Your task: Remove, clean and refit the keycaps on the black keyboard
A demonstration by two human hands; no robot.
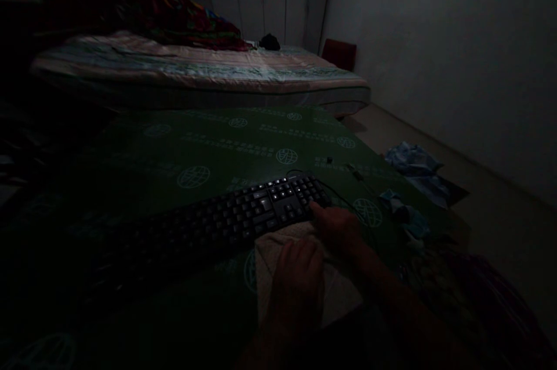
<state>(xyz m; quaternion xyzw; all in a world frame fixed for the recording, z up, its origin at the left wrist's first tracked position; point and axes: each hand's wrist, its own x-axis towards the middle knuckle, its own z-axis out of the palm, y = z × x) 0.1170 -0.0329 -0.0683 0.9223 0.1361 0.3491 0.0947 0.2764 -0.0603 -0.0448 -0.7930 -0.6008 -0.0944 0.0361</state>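
In the dim room, the right hand (337, 225) is up at the number-pad end of a long black plastic keyboard (213, 222), one fingertip against its near right corner; the other fingers curl under, and it's too dark to tell whether they clamp anything. The left hand (300, 271) lies palm down, fingers close together, on a pale textured cloth (267, 254); whether they grip it, one cannot tell. That cloth sits at the keyboard's near edge, by its right end. And the keyboard itself stretches slantwise over the dark-green tabletop (243, 141) printed with pale globes, its right end nearer the tabletop's far edge than its left. Over towards the tabletop's right edge there's a small dark object (329, 159); beyond the far edge, a bed with a striped pinkish cover (261, 73).
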